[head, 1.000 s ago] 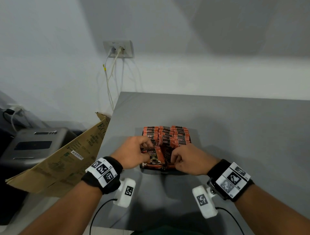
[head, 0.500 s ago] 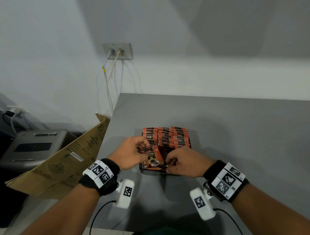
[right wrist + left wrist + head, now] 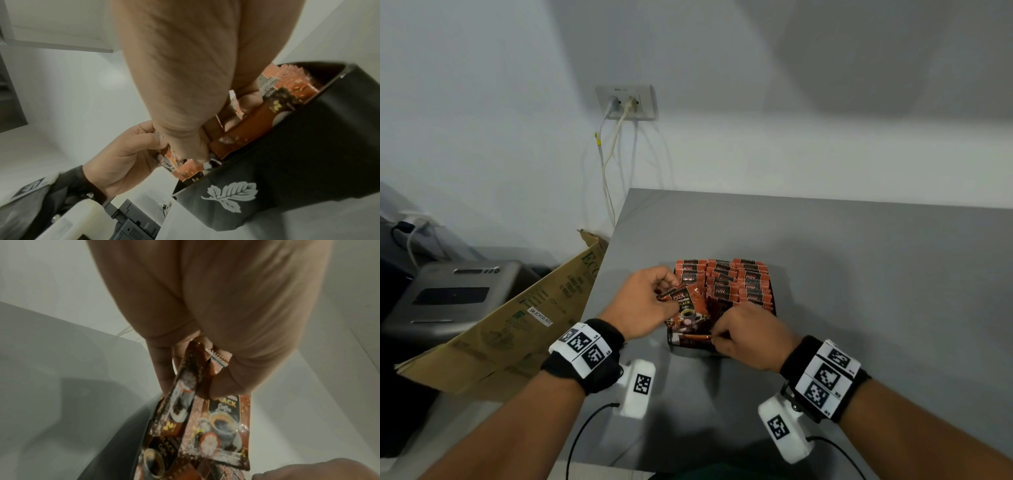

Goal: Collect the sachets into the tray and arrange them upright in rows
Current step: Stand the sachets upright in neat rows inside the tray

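A black tray (image 3: 774, 305) on the grey table holds rows of upright orange sachets (image 3: 736, 281) in its far part. My left hand (image 3: 661, 294) pinches two coffee sachets (image 3: 686, 306) by their top edges and holds them tilted over the tray's near left corner. The left wrist view shows them hanging from my left hand (image 3: 205, 366), and the front sachet (image 3: 224, 426) is printed with a coffee cup. My right hand (image 3: 717, 337) reaches into the near end of the tray and pinches the orange edge of a lying sachet (image 3: 695, 337). Its fingers (image 3: 246, 100) curl among sachets inside the leaf-printed tray (image 3: 267, 178).
The table's (image 3: 859, 274) left edge runs just beside the tray. A cardboard box (image 3: 517, 318) leans against that edge, with a grey machine (image 3: 455, 298) behind it. A wall socket (image 3: 625, 102) has cables hanging down behind the table's far left corner.
My left hand has lifted its sachets a little and tilted them away from the tray's near end. My right hand has shifted slightly left and taken hold of a lying sachet's edge.
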